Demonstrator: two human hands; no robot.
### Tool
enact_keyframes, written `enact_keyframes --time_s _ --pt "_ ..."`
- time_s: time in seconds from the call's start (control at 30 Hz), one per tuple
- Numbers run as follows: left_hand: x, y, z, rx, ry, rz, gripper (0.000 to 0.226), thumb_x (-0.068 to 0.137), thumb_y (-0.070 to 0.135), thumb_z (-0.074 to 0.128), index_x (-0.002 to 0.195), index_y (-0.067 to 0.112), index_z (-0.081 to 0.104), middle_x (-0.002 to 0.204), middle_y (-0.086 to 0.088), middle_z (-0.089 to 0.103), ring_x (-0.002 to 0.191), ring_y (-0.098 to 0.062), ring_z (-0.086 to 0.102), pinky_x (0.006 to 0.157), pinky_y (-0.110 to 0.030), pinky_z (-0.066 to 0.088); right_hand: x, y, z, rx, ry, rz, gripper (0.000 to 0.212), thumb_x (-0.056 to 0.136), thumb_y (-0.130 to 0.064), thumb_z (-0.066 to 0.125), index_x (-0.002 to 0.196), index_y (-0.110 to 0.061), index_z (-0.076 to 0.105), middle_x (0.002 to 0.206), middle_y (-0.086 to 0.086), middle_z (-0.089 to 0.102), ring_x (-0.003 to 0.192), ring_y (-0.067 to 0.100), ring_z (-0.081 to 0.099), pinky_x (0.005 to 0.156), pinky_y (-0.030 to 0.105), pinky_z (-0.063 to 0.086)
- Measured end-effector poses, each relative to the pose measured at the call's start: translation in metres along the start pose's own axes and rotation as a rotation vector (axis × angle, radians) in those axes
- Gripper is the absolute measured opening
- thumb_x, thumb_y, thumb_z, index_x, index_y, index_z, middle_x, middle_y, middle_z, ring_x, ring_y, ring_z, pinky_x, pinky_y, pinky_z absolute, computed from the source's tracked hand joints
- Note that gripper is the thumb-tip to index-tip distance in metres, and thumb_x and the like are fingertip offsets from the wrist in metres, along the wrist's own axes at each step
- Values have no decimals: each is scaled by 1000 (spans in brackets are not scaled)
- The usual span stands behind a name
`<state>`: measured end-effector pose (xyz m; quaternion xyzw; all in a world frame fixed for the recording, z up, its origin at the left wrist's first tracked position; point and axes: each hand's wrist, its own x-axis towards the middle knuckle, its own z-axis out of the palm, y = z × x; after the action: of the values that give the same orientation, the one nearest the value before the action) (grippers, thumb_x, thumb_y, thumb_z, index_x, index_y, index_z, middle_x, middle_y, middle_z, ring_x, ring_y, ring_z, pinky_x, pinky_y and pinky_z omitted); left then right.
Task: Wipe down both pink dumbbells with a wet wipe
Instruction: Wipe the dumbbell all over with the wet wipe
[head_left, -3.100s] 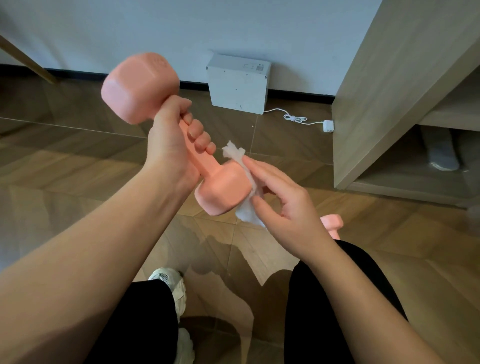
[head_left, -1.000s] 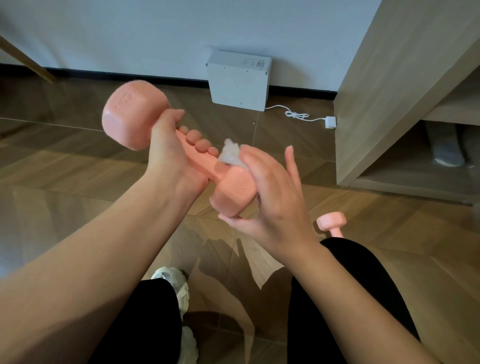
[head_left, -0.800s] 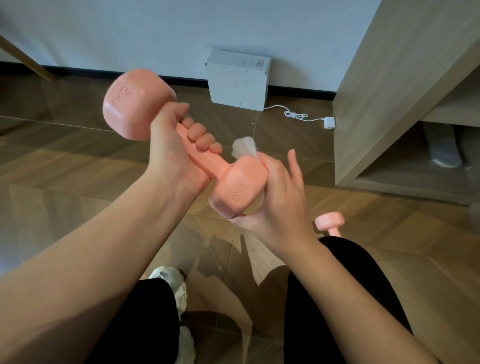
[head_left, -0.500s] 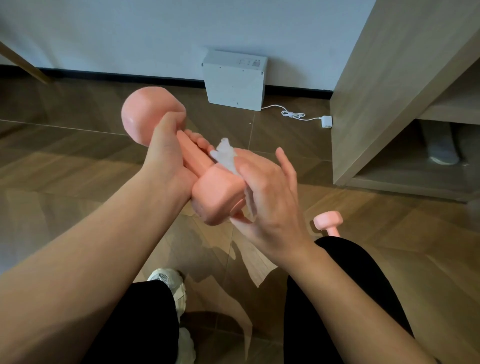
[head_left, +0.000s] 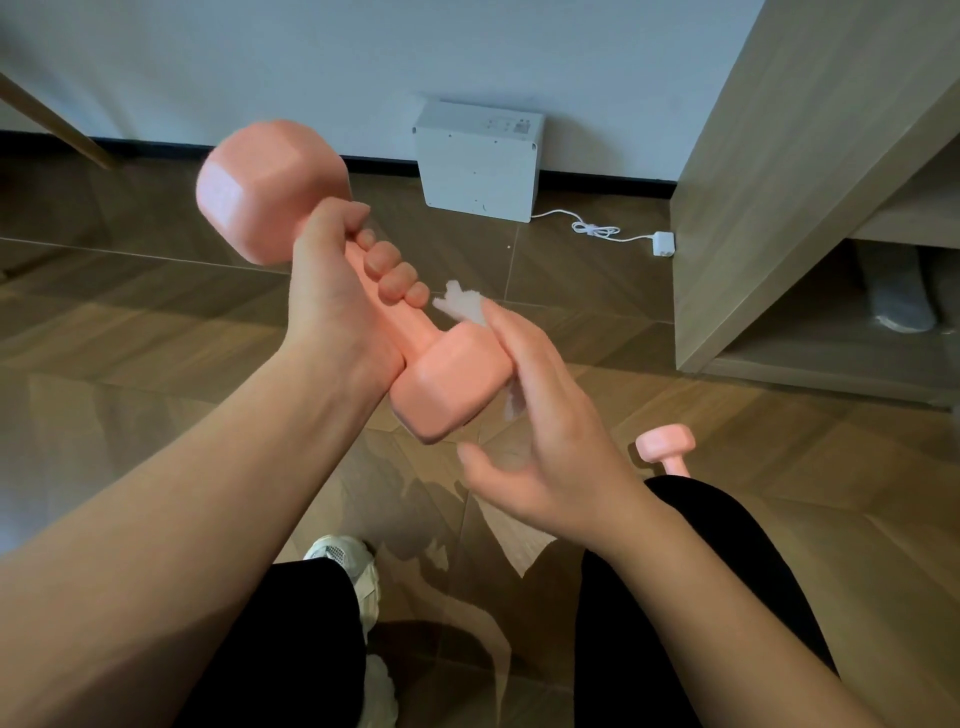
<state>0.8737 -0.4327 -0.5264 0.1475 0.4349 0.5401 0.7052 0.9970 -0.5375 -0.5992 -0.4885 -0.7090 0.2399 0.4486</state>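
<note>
Dumbbells are what this job is about, and the head camera shows two pink ones. The held dumbbell (head_left: 447, 384) is up in the air, tilted, in front of the person's knees. The left hand (head_left: 337, 296) has its fingers curled tight round the bar in the middle. The right hand (head_left: 545, 441) presses the wet wipe (head_left: 462, 304) against the side of the lower end with flat, straight fingers. Its thumb sticks out wide and touches nothing. The floor dumbbell (head_left: 666, 447) sits on the floor (head_left: 156, 338) just beside the right knee, partly hidden by the leg. No hand touches it.

I think the job is not done yet, because the wipe is rubbing only one end of the held dumbbell. I cannot tell if the top end, the bar or the floor dumbbell are clean.

Counting: two dumbbells, one wipe, two hands, one white box (head_left: 480, 156), one white cord (head_left: 597, 228), one wooden shelf (head_left: 805, 156).
</note>
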Motion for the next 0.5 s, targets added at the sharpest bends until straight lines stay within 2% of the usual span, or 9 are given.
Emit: enact_keyframes --time_s 0.13,0.23,0.3,0.4,0.43,0.5 --pt "0 0 -3 -20 -1 -14 34 87 19 50 57 20 34 48 7 23 39 -11 20 41 -21 26 -3 -4 -2 132 36 -42 65 90 -26 52 147 -3 33 154 10 35 144 19 31 108 56 37" --pt "-1 0 -3 -5 -32 16 34 88 19 49 57 20 34 48 7 23 40 -11 19 40 -21 26 1 -1 -1 294 96 79 54 97 -28 38 145 -4 39 150 10 43 141 16 37 114 42 35" --pt "-3 1 -2 12 -73 30 35 88 19 48 56 20 35 48 7 22 39 -11 18 39 -21 26 2 0 1 429 93 181 51 99 -30 33 144 -7 41 146 5 49 138 15 42 112 40 37" --pt "-4 2 -2 21 -135 35 36 87 20 48 54 21 35 48 7 21 40 -12 17 40 -22 26 1 0 4 595 83 320 45 102 -31 31 141 -14 44 136 -2 57 128 7 51 102 25 44" --pt "-4 2 -1 30 -141 37 36 87 20 48 54 21 35 48 7 21 40 -12 17 40 -23 25 0 0 4 626 95 330 44 101 -31 31 140 -16 45 131 0 60 124 10 54 98 24 47" --pt "-4 2 0 42 -135 39 36 87 19 48 53 21 35 47 7 22 40 -12 17 40 -22 25 -3 -2 2 594 141 264 46 100 -31 30 140 -15 45 120 15 63 116 25 56 96 35 49"
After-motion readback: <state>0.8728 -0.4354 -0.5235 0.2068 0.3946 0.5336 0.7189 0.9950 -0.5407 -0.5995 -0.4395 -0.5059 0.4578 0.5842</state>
